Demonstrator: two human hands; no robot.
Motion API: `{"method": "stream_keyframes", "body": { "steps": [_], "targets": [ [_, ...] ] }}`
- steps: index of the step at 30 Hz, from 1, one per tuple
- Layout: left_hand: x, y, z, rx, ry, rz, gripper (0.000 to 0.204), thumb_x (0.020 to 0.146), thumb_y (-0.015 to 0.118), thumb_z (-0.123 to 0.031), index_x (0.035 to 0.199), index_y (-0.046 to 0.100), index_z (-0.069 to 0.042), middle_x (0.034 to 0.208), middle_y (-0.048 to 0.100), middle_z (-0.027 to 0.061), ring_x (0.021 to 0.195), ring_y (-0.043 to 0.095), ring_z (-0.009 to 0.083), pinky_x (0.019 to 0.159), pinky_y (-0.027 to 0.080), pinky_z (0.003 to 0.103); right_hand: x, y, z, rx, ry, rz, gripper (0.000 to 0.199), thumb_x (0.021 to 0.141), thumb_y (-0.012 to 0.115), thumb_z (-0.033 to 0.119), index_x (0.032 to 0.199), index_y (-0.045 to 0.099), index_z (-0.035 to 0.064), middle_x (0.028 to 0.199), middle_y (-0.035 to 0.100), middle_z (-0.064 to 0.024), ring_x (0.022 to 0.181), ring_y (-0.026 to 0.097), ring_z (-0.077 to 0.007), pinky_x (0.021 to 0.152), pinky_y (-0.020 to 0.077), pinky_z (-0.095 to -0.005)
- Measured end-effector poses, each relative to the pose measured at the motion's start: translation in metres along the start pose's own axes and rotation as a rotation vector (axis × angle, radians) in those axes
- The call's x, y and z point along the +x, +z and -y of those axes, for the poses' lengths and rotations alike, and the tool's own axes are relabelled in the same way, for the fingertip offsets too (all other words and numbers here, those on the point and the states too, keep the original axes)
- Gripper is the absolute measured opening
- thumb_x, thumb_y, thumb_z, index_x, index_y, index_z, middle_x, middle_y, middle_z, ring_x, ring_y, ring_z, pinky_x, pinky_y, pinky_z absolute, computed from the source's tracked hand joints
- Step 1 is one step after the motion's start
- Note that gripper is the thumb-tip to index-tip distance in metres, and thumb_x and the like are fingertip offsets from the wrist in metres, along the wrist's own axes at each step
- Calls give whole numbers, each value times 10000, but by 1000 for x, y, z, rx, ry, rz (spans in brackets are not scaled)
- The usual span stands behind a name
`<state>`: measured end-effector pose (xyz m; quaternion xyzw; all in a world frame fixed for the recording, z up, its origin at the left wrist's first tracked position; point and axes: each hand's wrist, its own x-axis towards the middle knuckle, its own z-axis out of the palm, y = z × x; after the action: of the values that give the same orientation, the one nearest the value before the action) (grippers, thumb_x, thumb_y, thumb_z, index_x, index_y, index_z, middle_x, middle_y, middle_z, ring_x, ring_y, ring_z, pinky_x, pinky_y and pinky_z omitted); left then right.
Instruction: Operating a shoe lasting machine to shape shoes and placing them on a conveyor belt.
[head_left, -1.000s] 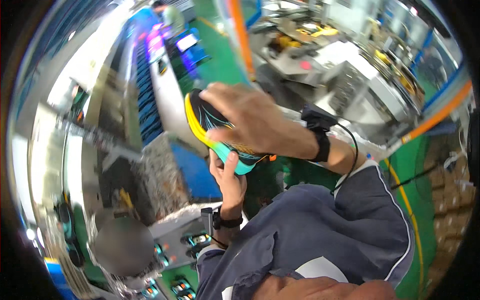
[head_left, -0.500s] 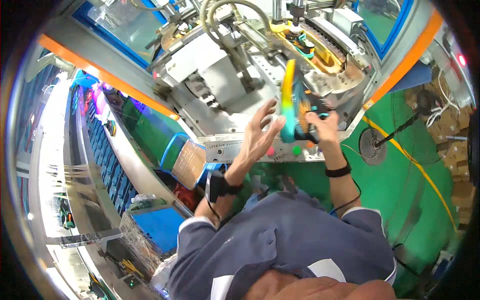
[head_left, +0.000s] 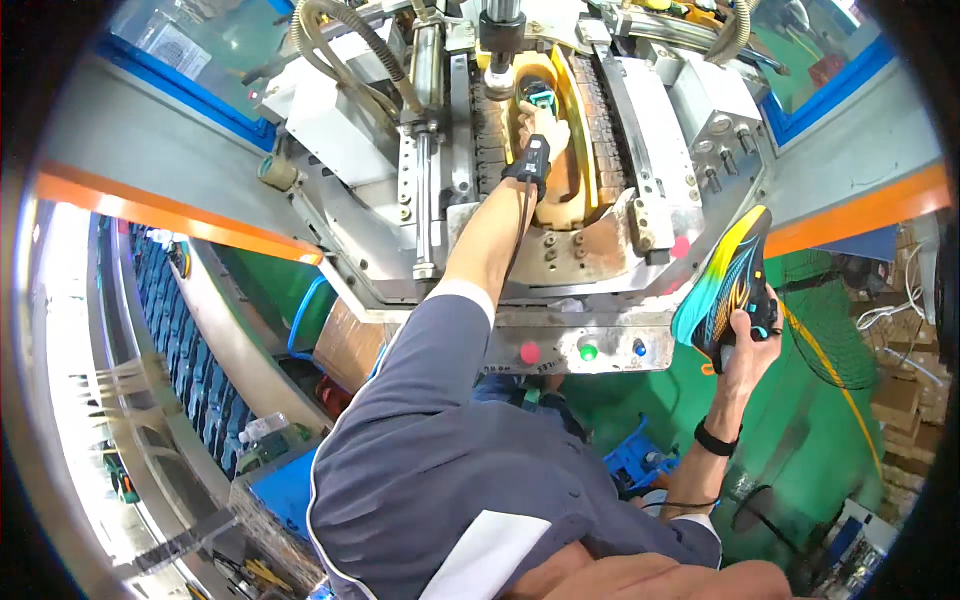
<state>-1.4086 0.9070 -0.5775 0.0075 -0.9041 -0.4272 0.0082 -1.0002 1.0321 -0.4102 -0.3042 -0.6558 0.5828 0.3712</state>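
My right hand [head_left: 757, 345] grips a running shoe [head_left: 733, 285] by its collar, toe pointing away, just beside the press's [head_left: 590, 242] right front corner. Beyond the green push button [head_left: 588, 353], my left hand [head_left: 545, 130] reaches to a partly hidden teal-and-black shoe [head_left: 541, 97] inside the yellow cradle [head_left: 562, 212]; whether it grips, I can't tell.

The press [head_left: 592, 262] stands ahead, a cradle [head_left: 586, 130] in its middle; a sneaker [head_left: 728, 280] is right of its button panel [head_left: 615, 351], a conveyor [head_left: 183, 330] well left.
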Motion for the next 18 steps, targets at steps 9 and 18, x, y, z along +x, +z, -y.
{"method": "stream_keyframes", "body": {
  "steps": [9,18],
  "targets": [
    [-101,-188,8,-1176,-387,520,351,752,730,-82,1058,608,37,981,665,110,909,646,197,791,530,304,173,152,26,-744,-115,202,466,735,736,260,1082,628,-32,955,666,-120,851,607,-159,751,476,-281],
    [-312,-391,104,-967,-346,22,631,752,743,-158,1287,481,48,1137,604,72,1001,586,151,912,456,292,148,428,-73,-1028,-266,697,484,731,706,319,999,625,-75,986,675,-255,926,666,-373,788,533,-399]
  ]
}}
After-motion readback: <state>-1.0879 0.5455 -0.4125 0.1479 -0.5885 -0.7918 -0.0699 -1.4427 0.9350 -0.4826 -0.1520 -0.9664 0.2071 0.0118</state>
